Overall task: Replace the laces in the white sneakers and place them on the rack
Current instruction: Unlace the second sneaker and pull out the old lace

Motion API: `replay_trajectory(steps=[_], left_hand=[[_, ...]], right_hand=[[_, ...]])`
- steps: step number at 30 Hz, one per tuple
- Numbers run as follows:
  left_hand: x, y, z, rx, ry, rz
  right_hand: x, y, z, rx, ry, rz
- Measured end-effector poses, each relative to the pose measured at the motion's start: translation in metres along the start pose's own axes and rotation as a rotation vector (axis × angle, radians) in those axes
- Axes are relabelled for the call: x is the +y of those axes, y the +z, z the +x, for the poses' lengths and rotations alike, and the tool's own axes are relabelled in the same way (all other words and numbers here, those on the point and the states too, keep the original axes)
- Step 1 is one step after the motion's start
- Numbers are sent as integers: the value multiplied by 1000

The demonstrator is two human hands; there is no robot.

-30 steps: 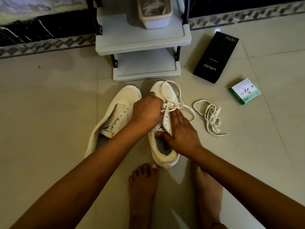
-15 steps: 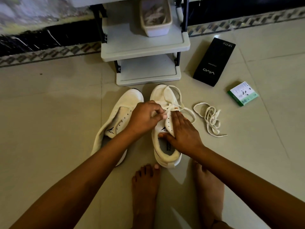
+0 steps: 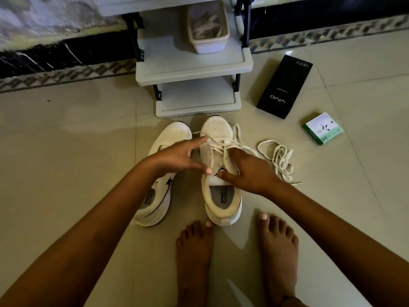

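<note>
I see a pale tiled floor (image 3: 66, 173) running back to a dark patterned skirting band (image 3: 55, 74) along the wall. Against it stands a grey rack (image 3: 194, 72) holding a small tub (image 3: 208, 27). Two white sneakers (image 3: 163, 173) sit just before the rack. My left hand (image 3: 177, 158) hovers with fingers spread over the right-side sneaker (image 3: 221, 196); my right hand (image 3: 250, 171) presses it, fingers straight. A loose lace (image 3: 278, 158) lies beside, then a black box (image 3: 285, 87) and a green box (image 3: 322, 128).
</note>
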State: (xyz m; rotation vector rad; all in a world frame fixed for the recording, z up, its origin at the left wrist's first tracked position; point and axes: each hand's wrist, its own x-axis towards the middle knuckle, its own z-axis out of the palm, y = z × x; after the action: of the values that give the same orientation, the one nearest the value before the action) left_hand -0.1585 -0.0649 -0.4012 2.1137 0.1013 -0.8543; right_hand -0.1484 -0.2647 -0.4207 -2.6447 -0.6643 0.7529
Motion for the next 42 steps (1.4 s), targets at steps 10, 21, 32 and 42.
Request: replay_trajectory(steps=[10, 21, 32, 42], left_hand=[[-2, 20, 7, 40, 56, 258], [-10, 32, 9, 148, 121, 211], [-16, 35, 8, 119, 73, 311], [-20, 36, 10, 125, 150, 208]], right_hand=[[-15, -11, 14, 51, 20, -168], [-35, -30, 38, -114, 264, 598], [-25, -20, 35, 231, -5, -221], [-20, -18, 29, 139, 35, -77]])
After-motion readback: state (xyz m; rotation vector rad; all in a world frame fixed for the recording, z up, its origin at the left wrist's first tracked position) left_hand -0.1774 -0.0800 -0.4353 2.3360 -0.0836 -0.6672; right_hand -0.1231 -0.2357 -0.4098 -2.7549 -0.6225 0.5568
